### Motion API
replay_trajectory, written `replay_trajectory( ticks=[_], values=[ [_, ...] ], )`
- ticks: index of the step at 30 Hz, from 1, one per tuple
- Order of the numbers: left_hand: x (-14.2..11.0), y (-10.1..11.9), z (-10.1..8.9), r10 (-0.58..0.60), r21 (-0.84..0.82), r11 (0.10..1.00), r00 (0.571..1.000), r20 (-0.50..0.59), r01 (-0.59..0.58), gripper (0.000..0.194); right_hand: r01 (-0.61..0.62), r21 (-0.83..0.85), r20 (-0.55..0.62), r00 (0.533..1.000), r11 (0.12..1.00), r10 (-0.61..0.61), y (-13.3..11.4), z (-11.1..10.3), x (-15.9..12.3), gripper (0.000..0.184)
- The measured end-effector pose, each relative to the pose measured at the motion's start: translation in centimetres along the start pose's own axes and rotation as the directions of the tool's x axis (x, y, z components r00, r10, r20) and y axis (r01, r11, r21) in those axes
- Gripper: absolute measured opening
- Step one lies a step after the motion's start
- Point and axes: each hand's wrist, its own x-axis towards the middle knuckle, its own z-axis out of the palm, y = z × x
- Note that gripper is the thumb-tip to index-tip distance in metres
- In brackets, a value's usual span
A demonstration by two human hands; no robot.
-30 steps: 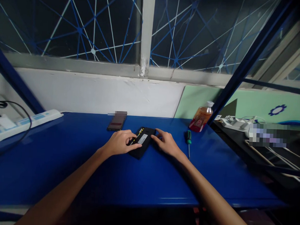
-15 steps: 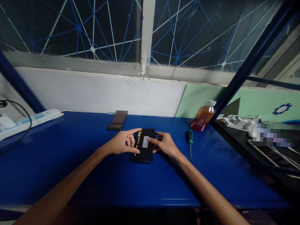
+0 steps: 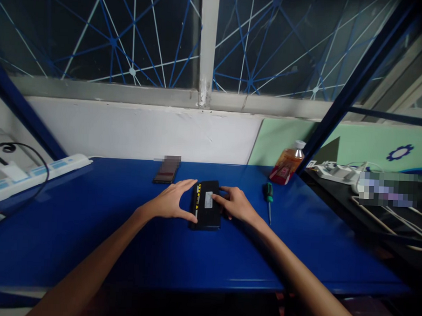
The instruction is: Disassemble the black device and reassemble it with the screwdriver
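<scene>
A flat black router [image 3: 208, 218] lies on the blue table, its white label facing up and a row of yellow ports along its left side. My left hand [image 3: 169, 200] is spread beside that side, thumb near the front left corner and fingertips near the back one; whether they touch the case is hard to tell. At the opposite side, my right hand [image 3: 239, 204] grips the router, with one digit on top by the label and the others at the right edge, partly hidden.
A green-handled screwdriver [image 3: 269, 200] lies to the right, with an amber bottle [image 3: 286, 165] behind it. Toward the back lies a dark phone [image 3: 167, 171]. A white power strip [image 3: 60, 166] runs along the left. Cables and adapters [image 3: 339, 173] sit on the black surface at far right.
My left hand's curled fingers have straightened and spread open. The router has shifted slightly to the right in view, while my right hand stays at its right edge.
</scene>
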Motion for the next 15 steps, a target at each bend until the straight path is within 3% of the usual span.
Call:
replay_trajectory(
  ticks=[3,7,15],
  values=[
    [-0.1,0.1,0.0,-0.013,0.006,1.000,0.996,0.090,0.013,0.118,0.034,-0.048,-0.016,0.999,0.998,-0.035,0.1,0.0,0.1,0.036],
    [-0.2,0.5,-0.1,0.021,0.031,0.999,0.993,0.119,-0.025,0.127,0.008,-0.053,-0.027,1.000,0.999,-0.009,0.0,0.2,0.0,0.038],
    [-0.1,0.3,0.2,0.040,0.078,0.996,0.988,0.150,-0.053,0.123,-0.044,0.038,-0.048,0.998,0.998,0.046,0.5,1.1,0.3,0.061]
  ],
)
